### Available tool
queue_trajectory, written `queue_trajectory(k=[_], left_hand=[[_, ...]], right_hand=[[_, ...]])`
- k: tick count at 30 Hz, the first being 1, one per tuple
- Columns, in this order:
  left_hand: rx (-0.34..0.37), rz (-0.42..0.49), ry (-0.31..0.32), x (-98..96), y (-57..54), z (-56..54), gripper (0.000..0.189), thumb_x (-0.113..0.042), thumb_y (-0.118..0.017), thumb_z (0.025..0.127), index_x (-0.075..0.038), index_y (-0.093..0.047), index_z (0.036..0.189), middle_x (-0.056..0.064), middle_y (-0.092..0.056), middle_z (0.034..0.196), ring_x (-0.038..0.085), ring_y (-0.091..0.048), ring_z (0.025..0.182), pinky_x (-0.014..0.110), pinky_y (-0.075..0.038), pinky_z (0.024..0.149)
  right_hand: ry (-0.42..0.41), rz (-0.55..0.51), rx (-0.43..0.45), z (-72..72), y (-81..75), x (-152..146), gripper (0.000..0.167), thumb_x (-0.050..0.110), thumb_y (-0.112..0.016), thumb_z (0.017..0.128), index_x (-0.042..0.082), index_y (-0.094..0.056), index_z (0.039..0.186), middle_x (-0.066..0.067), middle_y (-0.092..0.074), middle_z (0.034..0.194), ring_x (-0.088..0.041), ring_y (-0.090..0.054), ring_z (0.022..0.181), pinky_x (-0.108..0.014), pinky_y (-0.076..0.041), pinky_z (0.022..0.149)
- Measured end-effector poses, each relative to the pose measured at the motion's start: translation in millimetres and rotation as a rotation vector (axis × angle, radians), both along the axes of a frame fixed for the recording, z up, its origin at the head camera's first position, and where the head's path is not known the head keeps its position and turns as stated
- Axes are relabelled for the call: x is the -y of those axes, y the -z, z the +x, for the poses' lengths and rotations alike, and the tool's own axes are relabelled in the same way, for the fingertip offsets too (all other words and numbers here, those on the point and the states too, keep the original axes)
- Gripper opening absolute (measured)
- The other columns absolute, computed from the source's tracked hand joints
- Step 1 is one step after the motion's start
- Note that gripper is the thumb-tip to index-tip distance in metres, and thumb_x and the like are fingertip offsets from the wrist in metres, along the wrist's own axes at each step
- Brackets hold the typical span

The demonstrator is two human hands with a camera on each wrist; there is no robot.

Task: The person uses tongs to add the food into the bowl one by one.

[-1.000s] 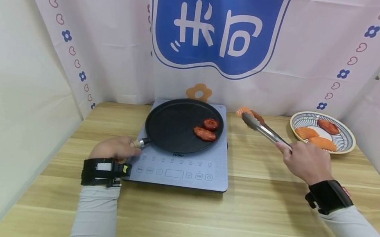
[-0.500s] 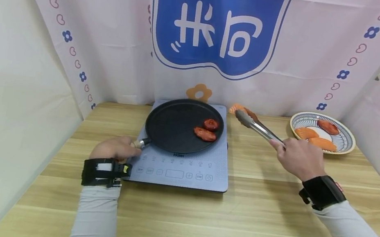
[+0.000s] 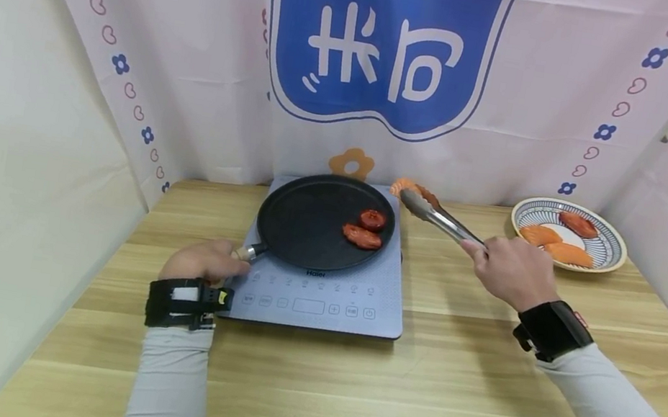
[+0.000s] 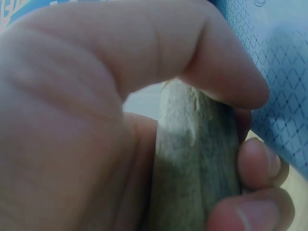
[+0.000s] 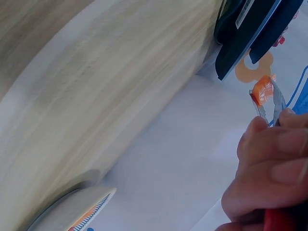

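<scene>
In the head view my left hand (image 3: 202,262) grips the wooden handle (image 4: 190,159) of a flat, round black frying pan (image 3: 305,222). A reddish-brown piece shaped like a chicken wing (image 3: 361,237) and a round red tomato-like piece (image 3: 373,220) lie at the pan's right side. My right hand (image 3: 517,272) holds metal tongs (image 3: 448,225), pointing left. Between the tong tips is an orange, pale-striped slice like salmon (image 5: 263,90), raised near the cooktop's back right corner, just beyond the pan's rim.
The pan sits on a grey induction cooktop (image 3: 317,317) with touch keys along its front. At the back right stands a patterned plate (image 3: 618,257) bearing orange slices (image 3: 569,254) and another reddish piece (image 3: 578,225). Behind the wooden table (image 3: 305,393) hangs a printed cloth (image 3: 205,108).
My right hand has moved left with the tongs and the orange slice, from beside the plate toward the pan. The left hand stays on the pan handle.
</scene>
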State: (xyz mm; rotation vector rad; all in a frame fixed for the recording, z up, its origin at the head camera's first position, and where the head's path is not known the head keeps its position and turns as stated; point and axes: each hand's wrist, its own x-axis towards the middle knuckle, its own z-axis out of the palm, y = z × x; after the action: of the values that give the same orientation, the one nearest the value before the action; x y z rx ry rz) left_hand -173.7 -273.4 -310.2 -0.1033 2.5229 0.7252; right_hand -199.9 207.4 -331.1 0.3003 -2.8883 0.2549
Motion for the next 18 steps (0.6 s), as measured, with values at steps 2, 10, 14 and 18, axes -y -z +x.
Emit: queue_trajectory(k=[2,10,14,18], left_hand=[[0.000,-0.002,0.001,0.3,0.3,-0.1,0.026,-0.029,-0.058,0.103,-0.003,-0.056,0.107,-0.001,-0.051,0.070,0.012,-0.046,0.058,0.025,-0.039,0.055],[-0.004,-0.006,0.006,-0.8,-0.4,-2.3,0.026,-0.029,-0.058,0.103,-0.003,-0.056,0.107,0.000,-0.051,0.071,0.013,-0.047,0.059,0.025,-0.039,0.056],[-0.009,-0.011,0.000,-0.8,-0.2,-1.7,0.026,-0.029,-0.058,0.103,-0.004,-0.055,0.106,0.000,-0.052,0.072,0.014,-0.047,0.061,0.026,-0.040,0.057],[-0.010,-0.010,-0.005,-1.0,1.4,-0.6,0.025,-0.029,-0.058,0.103,-0.004,-0.054,0.105,0.000,-0.051,0.071,0.014,-0.046,0.060,0.026,-0.039,0.056]], right_hand=[[-0.006,0.003,-0.004,-1.0,-0.8,2,0.061,0.056,-0.045,0.109,0.016,-0.051,0.063,0.001,-0.040,0.058,-0.023,-0.045,0.051,-0.035,-0.029,0.045],[-0.026,-0.008,0.000,-5.3,-1.3,13,0.059,0.053,-0.046,0.110,0.016,-0.050,0.063,0.002,-0.040,0.059,-0.020,-0.043,0.050,-0.033,-0.027,0.045],[-0.024,-0.006,-0.004,-8.4,-3.4,19,0.059,0.051,-0.047,0.109,0.016,-0.051,0.062,0.001,-0.041,0.059,-0.021,-0.045,0.051,-0.033,-0.029,0.044],[-0.028,0.007,-0.008,-12.7,-6.3,26,0.058,0.051,-0.047,0.109,0.016,-0.050,0.063,0.001,-0.040,0.060,-0.021,-0.046,0.052,-0.033,-0.030,0.044]])
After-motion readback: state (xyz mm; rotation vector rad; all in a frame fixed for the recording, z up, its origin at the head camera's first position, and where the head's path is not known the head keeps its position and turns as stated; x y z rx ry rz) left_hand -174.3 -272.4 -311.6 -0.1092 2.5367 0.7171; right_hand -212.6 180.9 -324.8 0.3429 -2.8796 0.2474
